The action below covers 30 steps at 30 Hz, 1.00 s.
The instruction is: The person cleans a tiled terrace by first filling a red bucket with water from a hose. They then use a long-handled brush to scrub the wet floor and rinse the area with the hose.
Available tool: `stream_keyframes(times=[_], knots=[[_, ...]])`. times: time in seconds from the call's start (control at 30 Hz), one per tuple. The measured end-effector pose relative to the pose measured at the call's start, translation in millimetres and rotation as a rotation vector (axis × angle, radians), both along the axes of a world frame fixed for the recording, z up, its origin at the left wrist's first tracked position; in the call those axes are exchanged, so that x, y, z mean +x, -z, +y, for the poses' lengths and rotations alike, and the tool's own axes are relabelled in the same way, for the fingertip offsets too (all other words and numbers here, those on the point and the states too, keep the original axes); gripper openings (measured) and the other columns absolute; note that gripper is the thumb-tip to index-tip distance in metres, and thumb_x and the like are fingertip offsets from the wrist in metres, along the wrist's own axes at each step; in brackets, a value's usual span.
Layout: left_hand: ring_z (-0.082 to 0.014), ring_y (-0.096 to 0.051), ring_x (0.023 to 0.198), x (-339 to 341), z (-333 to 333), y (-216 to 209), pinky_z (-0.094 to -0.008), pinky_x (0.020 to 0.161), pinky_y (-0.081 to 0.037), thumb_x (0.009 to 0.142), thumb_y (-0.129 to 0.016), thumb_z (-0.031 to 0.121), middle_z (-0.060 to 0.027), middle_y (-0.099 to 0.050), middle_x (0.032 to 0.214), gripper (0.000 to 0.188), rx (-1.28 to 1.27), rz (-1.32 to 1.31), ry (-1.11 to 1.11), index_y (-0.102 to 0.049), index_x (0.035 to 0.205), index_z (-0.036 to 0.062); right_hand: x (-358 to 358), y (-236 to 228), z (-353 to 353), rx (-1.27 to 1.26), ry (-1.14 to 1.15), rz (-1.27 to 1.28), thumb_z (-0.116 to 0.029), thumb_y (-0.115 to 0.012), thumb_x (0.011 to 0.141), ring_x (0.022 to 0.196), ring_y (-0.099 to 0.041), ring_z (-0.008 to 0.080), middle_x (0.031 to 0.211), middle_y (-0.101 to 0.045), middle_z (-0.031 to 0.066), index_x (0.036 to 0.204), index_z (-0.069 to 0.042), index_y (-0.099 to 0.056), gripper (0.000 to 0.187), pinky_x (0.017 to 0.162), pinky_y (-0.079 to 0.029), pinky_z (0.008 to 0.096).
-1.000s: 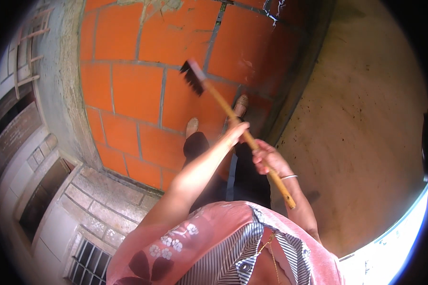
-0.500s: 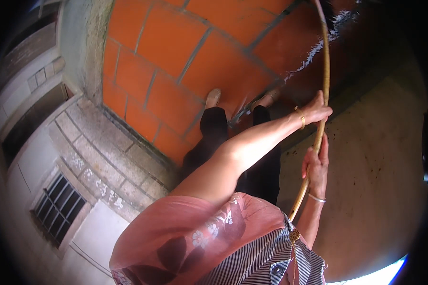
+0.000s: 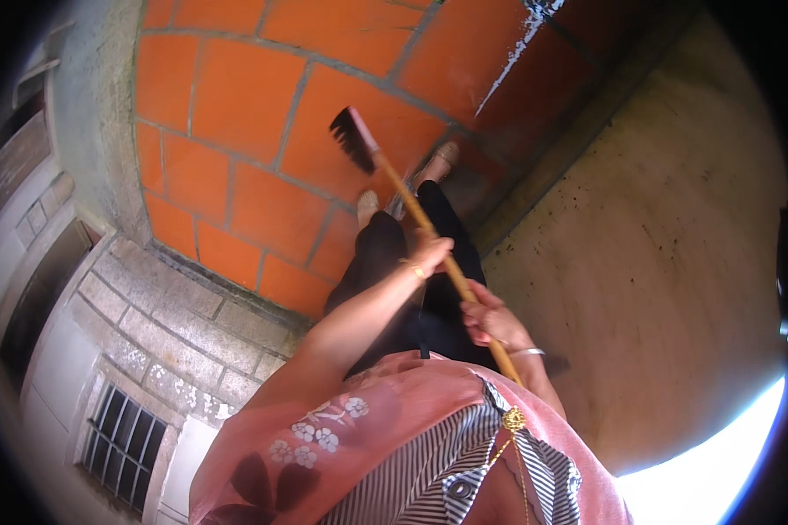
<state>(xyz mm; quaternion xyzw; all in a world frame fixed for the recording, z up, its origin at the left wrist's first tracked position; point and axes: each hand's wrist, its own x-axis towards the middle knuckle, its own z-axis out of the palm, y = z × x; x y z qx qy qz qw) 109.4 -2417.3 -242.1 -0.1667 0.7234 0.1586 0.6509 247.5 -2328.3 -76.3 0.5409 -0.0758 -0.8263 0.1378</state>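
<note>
A long-handled broom (image 3: 400,188) slants across my front, with a yellowish wooden handle and a pinkish head with dark bristles (image 3: 351,142). Its head is over the orange tiles, beyond my feet and a little to the left. My left hand (image 3: 432,254) is closed round the middle of the handle. Lower down, nearer my body, my right hand (image 3: 494,320) grips the same handle. The handle's end is hidden by my right arm and shirt. Whether the bristles touch the floor I cannot tell.
Orange floor tiles (image 3: 236,83) with grey joints lie ahead, crossed by a jagged white streak (image 3: 510,68) at the top. A tan wall-like surface (image 3: 657,245) stands on the right. Stone blocks (image 3: 162,306) and a barred window (image 3: 124,446) are on the left. My shoes (image 3: 369,208) stand on the tiles.
The broom has swung from the upper right to the left and nearer my feet, so its head is now in full view. Both hands moved left and down with it, still gripping.
</note>
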Motion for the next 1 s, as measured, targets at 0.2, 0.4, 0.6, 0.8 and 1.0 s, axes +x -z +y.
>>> stream_keyframes(times=[0.2, 0.4, 0.6, 0.8, 1.0], knots=[[-0.0204, -0.056, 0.053, 93, 155, -9, -0.0318, 0.035, -0.046, 0.070, -0.061, 0.015, -0.0098, -0.052, 0.071, 0.055, 0.386, -0.339, 0.251, -0.026, 0.111, 0.0004, 51, -43, 58, 0.568, -0.272, -0.375, -0.009, -0.046, 0.089, 0.036, -0.035, 0.0068, 0.053, -0.039, -0.0021, 0.142, -0.008, -0.022, 0.058, 0.032, -0.026, 0.0212], [-0.0170, -0.052, 0.054, 58, 253, -6, -0.0299, 0.039, -0.044, 0.073, -0.059, 0.014, -0.0080, -0.048, 0.069, 0.046, 0.745, -0.315, 0.260, -0.028, 0.104, 0.0017, 3, -32, 103, 0.855, -0.204, -0.362, -0.009, -0.044, 0.091, 0.042, -0.035, 0.0048, 0.056, -0.037, -0.0042, 0.143, -0.011, -0.022, 0.056, 0.037, -0.029, 0.0200], [-0.0124, -0.047, 0.052, -9, 174, -40, -0.0265, 0.042, -0.043, 0.073, -0.057, 0.002, -0.0048, -0.045, 0.066, 0.040, 0.697, 0.105, 0.012, -0.029, 0.102, 0.0056, -2, -33, 64, 0.611, 0.061, -0.021, -0.004, -0.052, 0.085, 0.039, -0.036, 0.0037, 0.059, -0.043, -0.0047, 0.141, -0.018, -0.027, 0.062, 0.035, -0.030, 0.0183], [-0.0140, -0.047, 0.049, -107, 127, -21, -0.0276, 0.045, -0.040, 0.070, -0.057, 0.002, -0.0045, -0.046, 0.059, 0.039, 0.400, 0.258, 0.087, -0.030, 0.098, 0.0017, -26, -40, 53, 0.279, 0.272, 0.224, -0.002, -0.052, 0.084, 0.037, -0.040, 0.0080, 0.067, -0.048, 0.0024, 0.139, -0.011, -0.026, 0.061, 0.035, -0.033, 0.0204], [-0.0117, -0.047, 0.052, -39, 200, 30, -0.0281, 0.041, -0.039, 0.068, -0.059, 0.001, -0.0032, -0.044, 0.065, 0.039, 0.513, -0.006, 0.097, -0.030, 0.095, 0.0054, 16, -30, 104, 0.394, 0.330, -0.009, -0.002, -0.051, 0.082, 0.036, -0.038, 0.0075, 0.067, -0.048, 0.0037, 0.134, -0.003, -0.033, 0.056, 0.033, -0.030, 0.0206]])
